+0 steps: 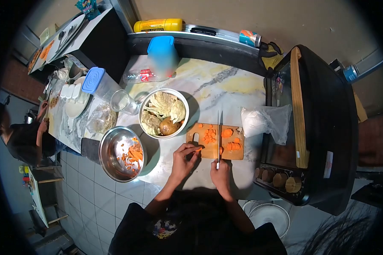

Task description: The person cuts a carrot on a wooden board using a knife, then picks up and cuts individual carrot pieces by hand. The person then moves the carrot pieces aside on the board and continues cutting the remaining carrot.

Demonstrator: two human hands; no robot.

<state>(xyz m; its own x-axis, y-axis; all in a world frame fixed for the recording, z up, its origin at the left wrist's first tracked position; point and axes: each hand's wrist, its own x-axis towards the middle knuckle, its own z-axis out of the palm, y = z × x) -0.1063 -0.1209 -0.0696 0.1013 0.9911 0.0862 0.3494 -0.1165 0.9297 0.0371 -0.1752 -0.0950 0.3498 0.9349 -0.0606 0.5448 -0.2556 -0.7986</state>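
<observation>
My left hand (184, 164) is closed at the left edge of a wooden cutting board (207, 154), its fingertips pinching a small piece of carrot (198, 149). In my right hand (221, 173) is the handle of a kitchen knife (219, 134); its long blade points away from me across the board. Diced carrot (210, 136) lies left of the blade. To its right are carrot slices (233, 146) and more cut carrot (227, 132). Another carrot bit shows beside the blade near my right hand, partly hidden.
Beyond the board stands a white bowl (185, 104) of cabbage and a potato-like vegetable. A steel bowl (102, 155) with carrot scraps is at left. A plastic bag of white powder (259, 122) lies before a black oven (323, 127). Another person (27, 138) works far left.
</observation>
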